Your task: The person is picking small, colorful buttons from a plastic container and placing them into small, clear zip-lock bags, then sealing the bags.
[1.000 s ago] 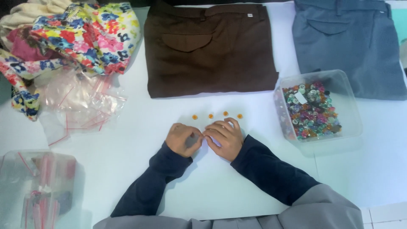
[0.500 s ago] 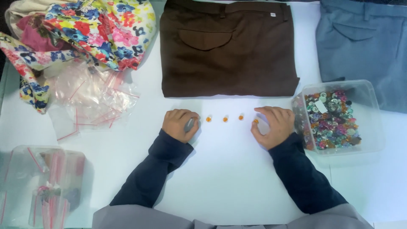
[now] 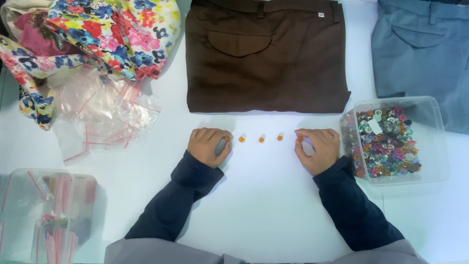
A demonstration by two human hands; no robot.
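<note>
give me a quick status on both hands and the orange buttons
Left hand closed on a grey pen-like tool. Right hand pinching end orange button. Three orange buttons between, apart on white table. Nothing in the way.

Clear zip bags upper left, white tag in bead tub

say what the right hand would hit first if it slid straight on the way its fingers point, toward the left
Most likely the nearest orange button, next in the row on the white table. The right hand already pinches one at its fingertips.
</note>
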